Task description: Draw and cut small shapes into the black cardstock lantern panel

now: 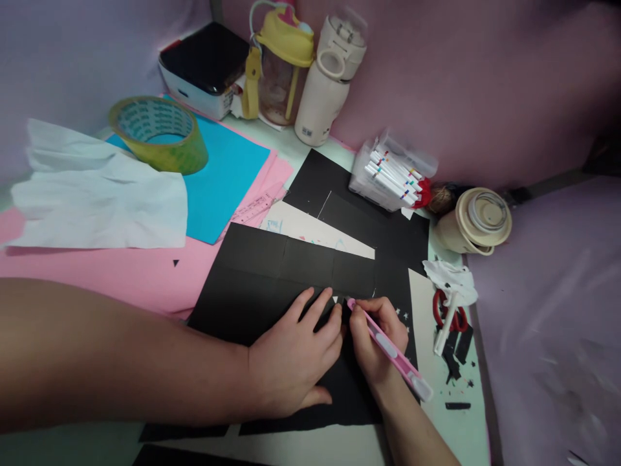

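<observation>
My left hand (295, 356) lies flat with its fingers spread on a sheet of black paper (242, 285) that shows faint fold lines. Close beside its fingertips, my right hand (378, 343) grips a pink utility knife (395, 355) like a pen. The knife's tip meets the black paper near a small white triangular spot (335, 299). Several tiny star-shaped cutouts show in the black paper right of my right hand. The blade itself is too small to make out clearly.
Left lie a tissue (101, 200), a tape roll (194, 145), blue card (228, 155) and pink paper (145, 278). Bottles (320, 97) and a box of markers (392, 178) stand behind. On the right are a lidded cup (451, 226), red-handled scissors (439, 310) and black scraps (464, 343).
</observation>
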The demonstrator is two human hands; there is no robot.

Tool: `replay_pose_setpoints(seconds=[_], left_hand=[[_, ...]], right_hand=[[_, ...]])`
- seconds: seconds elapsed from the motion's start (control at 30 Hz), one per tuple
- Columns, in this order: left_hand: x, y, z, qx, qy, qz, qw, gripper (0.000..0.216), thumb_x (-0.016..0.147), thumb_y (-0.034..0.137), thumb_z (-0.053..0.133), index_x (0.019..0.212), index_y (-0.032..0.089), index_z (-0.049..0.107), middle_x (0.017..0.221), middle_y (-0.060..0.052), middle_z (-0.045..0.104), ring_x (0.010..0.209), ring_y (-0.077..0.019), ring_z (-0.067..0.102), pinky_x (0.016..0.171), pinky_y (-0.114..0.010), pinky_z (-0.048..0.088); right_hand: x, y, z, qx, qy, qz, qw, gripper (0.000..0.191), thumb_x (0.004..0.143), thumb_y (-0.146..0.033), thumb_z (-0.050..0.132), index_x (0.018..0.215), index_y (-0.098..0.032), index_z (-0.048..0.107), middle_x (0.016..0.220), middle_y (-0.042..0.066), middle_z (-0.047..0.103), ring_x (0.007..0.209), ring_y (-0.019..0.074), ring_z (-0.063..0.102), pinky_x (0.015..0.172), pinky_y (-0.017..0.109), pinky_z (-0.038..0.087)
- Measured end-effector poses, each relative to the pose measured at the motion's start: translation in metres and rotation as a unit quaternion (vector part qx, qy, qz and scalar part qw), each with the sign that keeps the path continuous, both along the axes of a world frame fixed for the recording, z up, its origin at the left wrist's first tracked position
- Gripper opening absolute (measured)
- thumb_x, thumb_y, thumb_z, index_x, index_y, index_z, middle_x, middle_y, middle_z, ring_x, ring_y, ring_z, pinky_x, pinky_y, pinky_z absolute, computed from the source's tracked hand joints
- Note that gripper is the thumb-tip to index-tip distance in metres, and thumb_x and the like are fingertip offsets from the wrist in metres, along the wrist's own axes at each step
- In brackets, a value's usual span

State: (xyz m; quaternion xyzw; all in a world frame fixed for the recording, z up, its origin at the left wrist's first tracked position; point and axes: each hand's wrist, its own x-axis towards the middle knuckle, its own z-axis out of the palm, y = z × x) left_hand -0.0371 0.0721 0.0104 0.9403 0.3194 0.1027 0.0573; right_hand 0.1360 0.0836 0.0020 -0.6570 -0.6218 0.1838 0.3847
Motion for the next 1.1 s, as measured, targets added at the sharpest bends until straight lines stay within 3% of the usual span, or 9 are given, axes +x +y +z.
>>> replay_pose_setpoints(seconds=[0.73, 1.1], left_hand=[[-0.0010, -0.0013, -0.0003, -0.011, -0.005, -0.006, 1.000, 0.078, 0.080, 0.070, 0.053, 0.131, 0.011, 0.056, 0.142, -0.019, 0.047, 0.136, -0.0467, 0.031, 0.110, -0.061, 0.020], [-0.0006, -0.0008, 0.0004, 0.002, 0.000, -0.002, 1.000, 0.081, 0.080, 0.072, 0.052, 0.131, 0.009, 0.055, 0.141, -0.021, 0.048, 0.135, -0.0468, 0.032, 0.110, -0.060, 0.020]], right_hand=[[0.0038, -0.0023, -0.0025, 0.008, -0.006, 0.046, 0.999, 0.014, 0.077, -0.017, 0.058, 0.066, -0.021, 0.051, 0.061, -0.004, 0.060, 0.047, 0.0096, 0.050, 0.046, 0.021, 0.040], [0.0008, 0.0004, 0.0015, 0.011, -0.004, 0.006, 1.000, 0.010, 0.078, -0.023, 0.060, 0.069, -0.019, 0.059, 0.057, -0.003, 0.062, 0.045, 0.0107, 0.054, 0.044, 0.021, 0.043]])
